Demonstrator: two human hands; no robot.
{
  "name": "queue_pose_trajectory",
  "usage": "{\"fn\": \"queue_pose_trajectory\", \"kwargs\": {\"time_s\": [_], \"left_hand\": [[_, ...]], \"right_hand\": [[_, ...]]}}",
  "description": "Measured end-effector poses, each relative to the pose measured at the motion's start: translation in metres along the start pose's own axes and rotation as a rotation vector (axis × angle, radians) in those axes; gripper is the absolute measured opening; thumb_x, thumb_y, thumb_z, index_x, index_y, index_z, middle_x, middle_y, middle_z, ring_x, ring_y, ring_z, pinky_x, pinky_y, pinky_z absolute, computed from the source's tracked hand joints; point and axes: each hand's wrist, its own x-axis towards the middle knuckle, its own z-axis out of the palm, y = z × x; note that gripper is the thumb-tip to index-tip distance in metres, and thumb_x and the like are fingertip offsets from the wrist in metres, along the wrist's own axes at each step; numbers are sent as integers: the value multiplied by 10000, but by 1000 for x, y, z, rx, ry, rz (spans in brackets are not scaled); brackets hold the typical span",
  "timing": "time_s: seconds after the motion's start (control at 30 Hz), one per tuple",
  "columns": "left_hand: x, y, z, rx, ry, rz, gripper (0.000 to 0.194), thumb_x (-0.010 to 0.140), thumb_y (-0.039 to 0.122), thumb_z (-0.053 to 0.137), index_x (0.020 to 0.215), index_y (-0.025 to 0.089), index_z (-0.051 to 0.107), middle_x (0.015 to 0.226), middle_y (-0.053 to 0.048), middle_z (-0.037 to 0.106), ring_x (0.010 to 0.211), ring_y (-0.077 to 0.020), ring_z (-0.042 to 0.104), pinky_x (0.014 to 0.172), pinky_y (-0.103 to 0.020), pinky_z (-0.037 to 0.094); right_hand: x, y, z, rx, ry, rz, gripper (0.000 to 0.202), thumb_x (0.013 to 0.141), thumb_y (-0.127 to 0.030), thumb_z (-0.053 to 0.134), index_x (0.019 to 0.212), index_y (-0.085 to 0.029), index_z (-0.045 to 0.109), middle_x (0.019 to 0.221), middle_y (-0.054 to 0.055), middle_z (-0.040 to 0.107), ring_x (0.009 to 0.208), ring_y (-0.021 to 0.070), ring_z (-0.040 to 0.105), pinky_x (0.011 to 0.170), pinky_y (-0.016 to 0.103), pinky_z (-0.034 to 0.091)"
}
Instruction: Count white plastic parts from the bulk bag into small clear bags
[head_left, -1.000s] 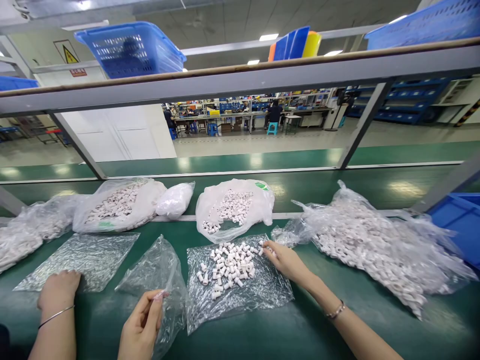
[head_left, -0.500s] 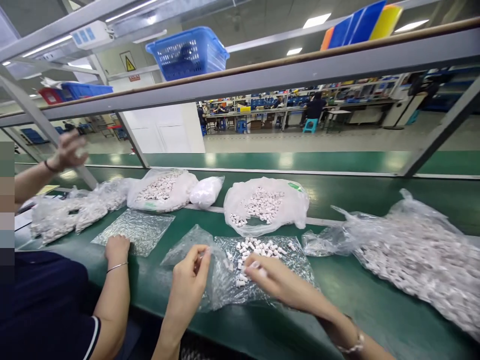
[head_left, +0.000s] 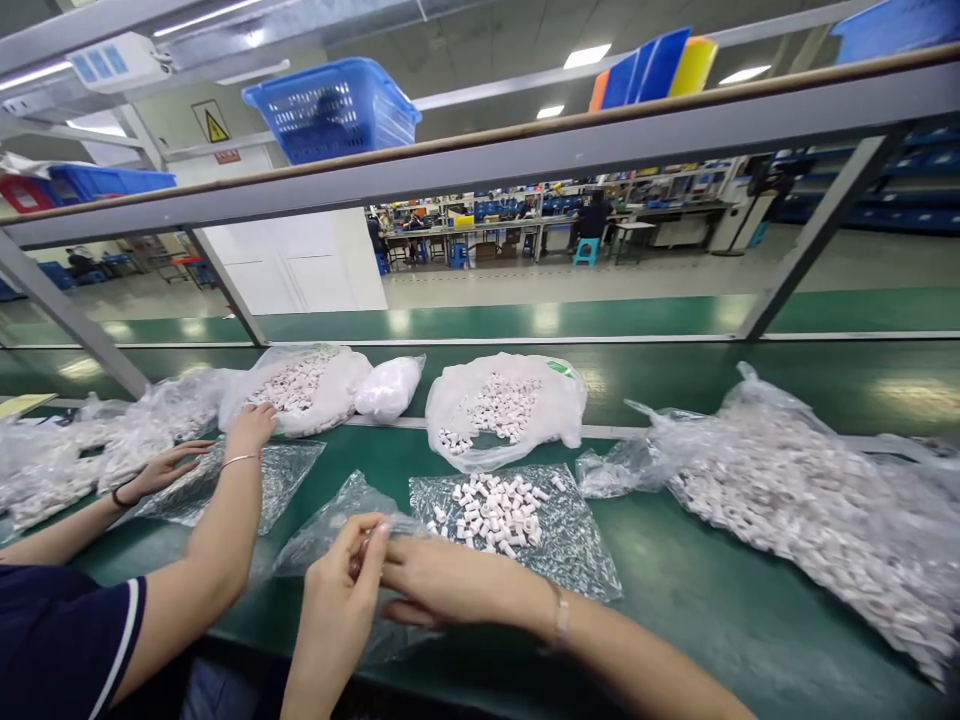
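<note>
My left hand is closed in a pinch at the upper edge of a clear plastic bag. Against it, at the mouth of the bag, lies my right hand, its fingers drawn together and pointing left. The right fingertips are hidden behind the left fingers, and what they hold cannot be made out. Just beyond the right wrist, a heap of small white plastic fittings sits on a flat bag of tiny clear parts.
An open white bag of fittings stands behind the heap. A large bag of white parts fills the right side. At left, a co-worker's hands reach over another flat bag. A shelf with a blue basket runs overhead.
My right hand has moved left from the heap to the bag beside my left hand. The co-worker's raised hand has come down to the table. The view has shifted right.
</note>
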Motion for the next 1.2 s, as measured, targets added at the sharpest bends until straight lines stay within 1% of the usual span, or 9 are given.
{"fn": "queue_pose_trajectory", "kwargs": {"time_s": [0.1,0.17,0.23,0.33,0.57,0.8,0.9,1.07,1.2], "left_hand": [[1,-17,-1,-56,-28,-114,453,856,632,519,965,210,642,617,12,565,523,-151,481,521,-234,394],[1,-25,2,-88,-47,-153,479,840,652,529,987,209,633,602,22,514,509,-138,422,500,-230,348],[1,-28,6,-113,-68,-160,479,831,653,542,1000,213,629,601,23,490,529,-143,426,503,-228,335],[0,-28,11,-131,-100,-186,484,826,653,546,1037,225,626,608,22,484,544,-149,439,498,-225,330],[0,-28,12,-172,-86,-227,535,806,682,550,1029,203,636,577,28,437,519,-152,420,454,-229,304],[-2,-32,12,-201,-44,-227,534,784,689,574,973,195,644,552,31,438,485,-141,409,421,-223,276],[-3,-35,10,-221,-46,-255,517,787,677,584,980,200,633,551,40,416,490,-131,386,434,-218,260],[-3,-38,10,-226,-65,-265,516,796,674,576,1012,208,620,557,45,416,513,-135,390,465,-217,275],[-3,-36,12,-223,-51,-234,528,786,684,580,980,196,635,561,36,427,509,-141,402,455,-223,286]], "right_hand": [[-69,20,-24,140,131,288,233,1022,-307,451,1149,-239,635,1022,33,687,911,181,655,802,287,523],[-117,50,-35,-10,372,656,258,1019,-298,417,1143,-231,633,1036,78,668,899,224,647,769,344,531],[-156,83,-41,-220,453,903,272,971,-232,436,1177,-202,612,1102,129,623,916,258,625,772,379,507],[-188,120,-38,-240,485,989,206,888,-208,485,1036,-166,622,1020,131,597,877,267,604,726,363,480],[-194,131,-34,58,575,965,318,990,-346,253,994,-180,524,861,45,603,711,168,597,613,275,479],[-189,131,-28,167,539,923,260,809,-459,645,836,-203,614,608,-43,453,595,147,429,571,261,363],[-189,127,-29,232,569,935,346,862,-540,548,806,-201,579,634,-30,469,571,136,414,515,240,344],[-190,117,-34,568,636,925,470,940,-619,340,1033,-215,561,849,15,567,484,99,358,383,210,263],[-181,121,-24,326,564,979,322,847,-528,595,841,-207,615,721,-8,569,566,121,435,505,224,339]]}}
